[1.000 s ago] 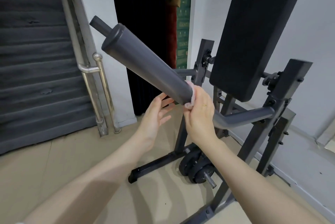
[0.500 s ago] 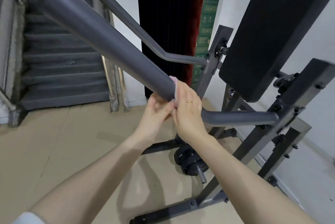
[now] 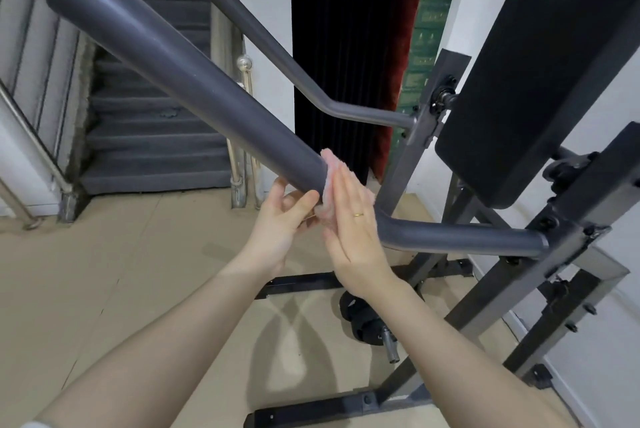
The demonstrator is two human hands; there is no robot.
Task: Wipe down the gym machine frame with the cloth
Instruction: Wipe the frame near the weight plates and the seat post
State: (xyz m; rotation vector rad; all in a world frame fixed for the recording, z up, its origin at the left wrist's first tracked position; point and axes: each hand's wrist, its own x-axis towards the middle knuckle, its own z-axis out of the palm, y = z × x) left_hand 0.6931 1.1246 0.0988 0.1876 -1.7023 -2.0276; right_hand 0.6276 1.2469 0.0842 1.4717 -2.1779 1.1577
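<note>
- Two grey handle bars belong to the gym machine frame (image 3: 491,289), which fills the right half of the picture; its dark uprights rise from floor feet at the lower centre.
- Behind the uprights, a black padded backrest (image 3: 540,74) slants across the upper right.
- Running from the upper left down to the centre, the thick grey sleeve (image 3: 180,81) covers the nearer bar, which bends right towards an upright.
- At lower centre, black weight plates (image 3: 363,323) lie on the tan floor (image 3: 104,289).
- The right hand (image 3: 353,220), fingers straight and together, presses flat against the pink cloth at the sleeve's lower end.
- The left hand (image 3: 280,220) reaches under that same end, fingers loosely curled, fingertips touching the sleeve's underside beside the cloth.
- Sandwiched between right palm and bar, the cloth (image 3: 329,171) shows only a pale pink edge at mid-frame.
</note>
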